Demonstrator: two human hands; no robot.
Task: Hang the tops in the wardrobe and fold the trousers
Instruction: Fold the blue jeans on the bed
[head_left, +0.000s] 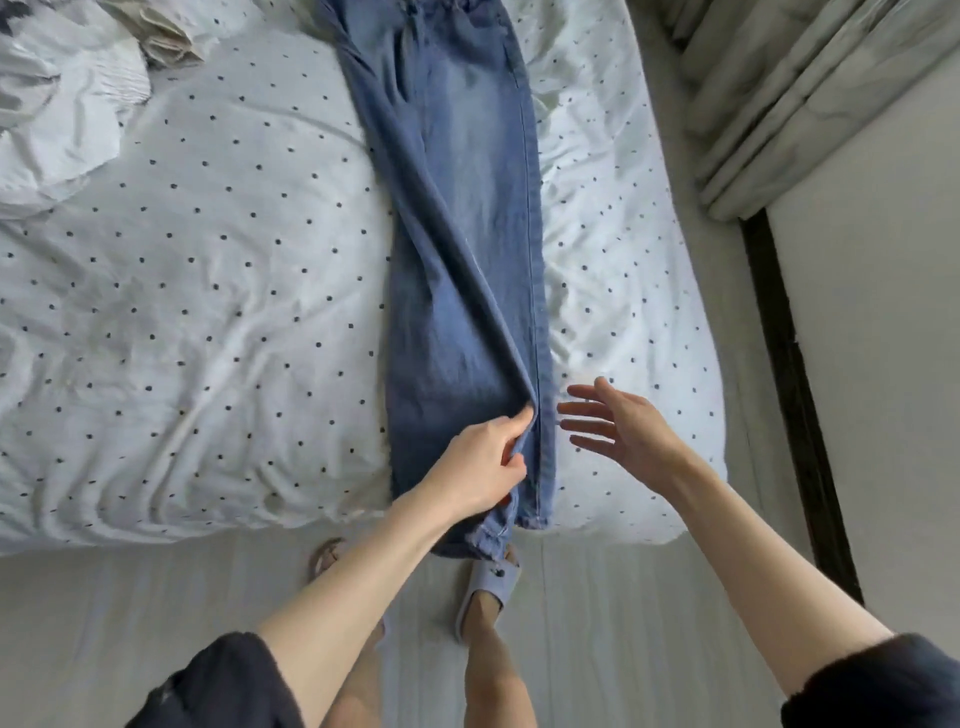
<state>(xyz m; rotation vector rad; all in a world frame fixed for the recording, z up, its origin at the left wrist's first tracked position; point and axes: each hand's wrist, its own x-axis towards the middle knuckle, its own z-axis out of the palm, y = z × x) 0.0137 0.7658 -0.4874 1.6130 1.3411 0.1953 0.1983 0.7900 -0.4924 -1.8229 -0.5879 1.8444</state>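
**One hand pinches the jeans, the other hovers open**

Two bare forearms reach out from dark sleeves (218, 680) above slippered feet (485, 584) on the pale floor. Left hand (480, 457) pinches a fold of denim near the hem. Right hand (610, 421) hangs just beside the leg, fingers spread, holding nothing. Blue jeans (457, 234) lie lengthwise, legs stacked, on the dotted white bedding (208, 291), hems overhanging the near edge. Crumpled pale clothes (62, 98) sit far left; curtains (810, 93) hang far right.
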